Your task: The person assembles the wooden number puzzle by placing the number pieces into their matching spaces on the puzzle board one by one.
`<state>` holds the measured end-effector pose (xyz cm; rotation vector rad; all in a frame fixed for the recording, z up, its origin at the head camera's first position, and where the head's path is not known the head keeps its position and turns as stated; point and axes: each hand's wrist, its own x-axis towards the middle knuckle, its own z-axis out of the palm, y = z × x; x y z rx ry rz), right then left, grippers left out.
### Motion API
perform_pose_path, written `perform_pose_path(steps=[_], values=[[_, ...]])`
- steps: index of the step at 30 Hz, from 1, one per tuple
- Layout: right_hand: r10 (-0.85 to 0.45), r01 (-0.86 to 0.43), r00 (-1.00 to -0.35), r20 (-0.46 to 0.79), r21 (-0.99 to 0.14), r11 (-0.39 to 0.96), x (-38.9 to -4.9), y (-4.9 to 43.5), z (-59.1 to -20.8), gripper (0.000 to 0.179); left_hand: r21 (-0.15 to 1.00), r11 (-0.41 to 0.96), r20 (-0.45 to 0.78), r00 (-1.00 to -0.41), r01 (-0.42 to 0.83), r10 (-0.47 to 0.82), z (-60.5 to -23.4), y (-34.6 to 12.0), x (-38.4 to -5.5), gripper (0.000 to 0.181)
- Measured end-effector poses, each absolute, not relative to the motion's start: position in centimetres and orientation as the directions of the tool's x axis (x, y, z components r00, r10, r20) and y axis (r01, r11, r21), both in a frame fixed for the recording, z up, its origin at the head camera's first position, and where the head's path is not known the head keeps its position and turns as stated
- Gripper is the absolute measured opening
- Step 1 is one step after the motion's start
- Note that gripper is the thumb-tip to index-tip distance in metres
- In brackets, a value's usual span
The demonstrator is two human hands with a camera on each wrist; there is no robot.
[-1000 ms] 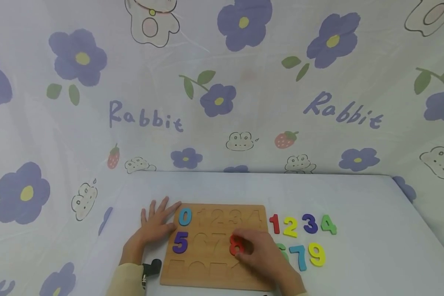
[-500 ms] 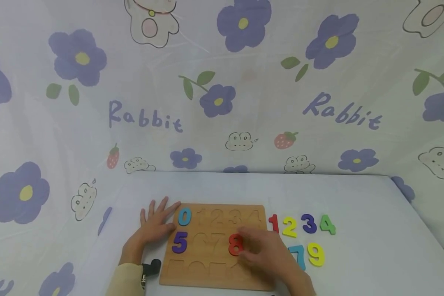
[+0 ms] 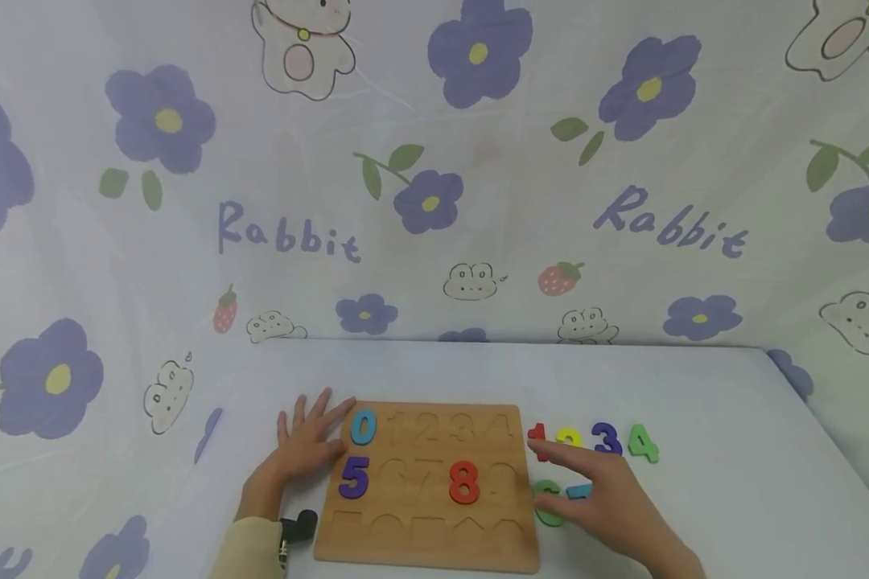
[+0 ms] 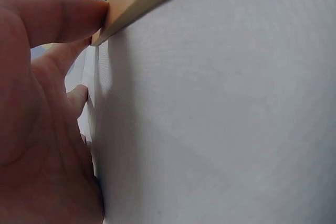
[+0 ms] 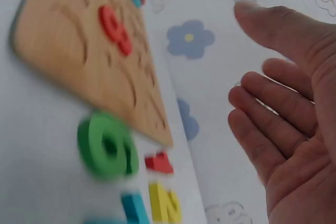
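A wooden number puzzle board [image 3: 423, 556] lies on the table, with a blue 0 [image 3: 355, 427], a purple 5 [image 3: 363, 484] and a red 8 [image 3: 464, 482] on it. My left hand [image 3: 300, 449] spreads its fingers at the board's left side, thumb and index fingertip touching the edge. To the right of the board my right hand [image 3: 615, 498] hovers over loose number pieces, thumb and fingers apart, holding nothing. Beneath or beside it show a green 6 [image 5: 92, 148], a red 1 [image 5: 159, 162], a yellow 2 [image 5: 164, 203] and a blue 7 [image 3: 581, 490]. The yellow 9 is hidden by this hand.
Beyond the right hand lie a purple 3 [image 3: 608, 438] and a green 4 [image 3: 643, 444]. Carved recesses for numbers and shapes mark the board. A flowered curtain [image 3: 405, 265] hangs behind the white table [image 3: 731, 450].
My right hand has released the red 8 on the board and moved right, over the loose numbers. My left hand stays at the board's edge.
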<state>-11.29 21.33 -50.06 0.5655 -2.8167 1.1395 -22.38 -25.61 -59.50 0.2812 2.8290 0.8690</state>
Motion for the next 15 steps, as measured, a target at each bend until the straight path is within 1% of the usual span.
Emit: perform_pose_path(steps=[6,11,15], values=[[-0.266,-0.269,-0.959,0.1,-0.624,0.734,-10.4,24.6,-49.6,0.067,0.565,0.815,-0.102,-0.969,0.13,0.225,-59.7,-25.5,-22.4,0.075],[-0.227,-0.2,-0.973,0.029,-0.589,0.783,-9.8,27.0,-50.3,0.068,0.561,0.817,-0.095,-0.969,0.135,0.226,-59.6,-25.5,-22.4,0.075],[-0.203,-0.137,-0.978,-0.051,-0.58,0.803,-9.6,28.7,-50.7,0.071,0.562,0.817,-0.109,-0.967,0.13,0.229,-59.0,-25.4,-22.2,0.076]])
